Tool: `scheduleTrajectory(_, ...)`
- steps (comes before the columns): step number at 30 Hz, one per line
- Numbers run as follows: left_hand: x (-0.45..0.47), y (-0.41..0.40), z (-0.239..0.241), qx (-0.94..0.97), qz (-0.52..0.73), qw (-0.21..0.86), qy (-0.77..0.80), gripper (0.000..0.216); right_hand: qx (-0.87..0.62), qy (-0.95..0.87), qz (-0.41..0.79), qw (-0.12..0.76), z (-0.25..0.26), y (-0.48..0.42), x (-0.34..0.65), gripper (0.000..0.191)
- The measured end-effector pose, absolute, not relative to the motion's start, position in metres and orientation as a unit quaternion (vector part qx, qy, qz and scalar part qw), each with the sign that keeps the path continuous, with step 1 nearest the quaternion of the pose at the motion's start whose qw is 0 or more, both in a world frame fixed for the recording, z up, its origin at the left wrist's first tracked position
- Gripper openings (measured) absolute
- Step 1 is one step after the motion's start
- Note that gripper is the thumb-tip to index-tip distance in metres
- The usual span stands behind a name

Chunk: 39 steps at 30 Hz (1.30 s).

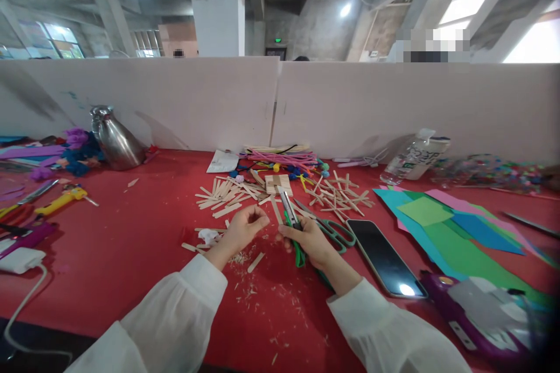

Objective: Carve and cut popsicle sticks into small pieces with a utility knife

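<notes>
My right hand [311, 240] is wrapped round a green utility knife [289, 213], its metal blade pointing up and away from me. A narrow wooden craft stick [276, 210] shows right beside the blade; I cannot tell whether my fingers touch it. My left hand [242, 228] is closed, thumb and fingertips together, a little left of the knife. Anything in that pinch is too small to make out. Below both hands lie wood shavings [249, 291] and a short piece of stick [256, 262]. Green-handled scissors [336, 235] lie just beyond my right hand.
Loose craft sticks [225, 195] and a second pile [341, 195] lie ahead, with pink pipe cleaners [280, 157] behind. On the right are a phone [387, 256], coloured paper [459, 239], a purple glue gun [459, 317] and a bottle [400, 160]. A steel jug [116, 140] stands left.
</notes>
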<state>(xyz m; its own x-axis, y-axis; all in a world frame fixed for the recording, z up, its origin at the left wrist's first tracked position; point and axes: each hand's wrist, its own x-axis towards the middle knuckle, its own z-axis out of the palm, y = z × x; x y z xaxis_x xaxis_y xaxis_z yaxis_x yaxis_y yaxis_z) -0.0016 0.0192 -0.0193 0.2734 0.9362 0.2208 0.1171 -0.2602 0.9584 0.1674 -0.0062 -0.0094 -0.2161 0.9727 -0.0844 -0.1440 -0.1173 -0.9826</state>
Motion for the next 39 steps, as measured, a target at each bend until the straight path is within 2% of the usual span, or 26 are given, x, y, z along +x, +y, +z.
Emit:
scheduleTrajectory(5, 0.007, 0.009, -0.015, 0.655, 0.423, 0.503, 0.374, 0.023, -0.431, -0.490, 0.608, 0.453, -0.012, -0.013, 0.161, 0.037)
scheduleTrajectory(18, 0.008, 0.005, -0.018, 0.671, 0.427, 0.435, 0.423, 0.022, -0.451, -0.526, 0.576, 0.433, -0.012, -0.023, 0.153, 0.030)
scheduleTrajectory(33, 0.011, 0.004, -0.017, 0.575, 0.417, 0.591, 0.382, 0.007, -0.460, -0.521, 0.575, 0.432, -0.017, -0.025, 0.148, 0.025)
scheduleTrajectory(39, 0.013, 0.000, -0.013, 0.589, 0.425, 0.574, 0.378, 0.009, -0.446, -0.515, 0.585, 0.440, -0.017, -0.024, 0.152, 0.025)
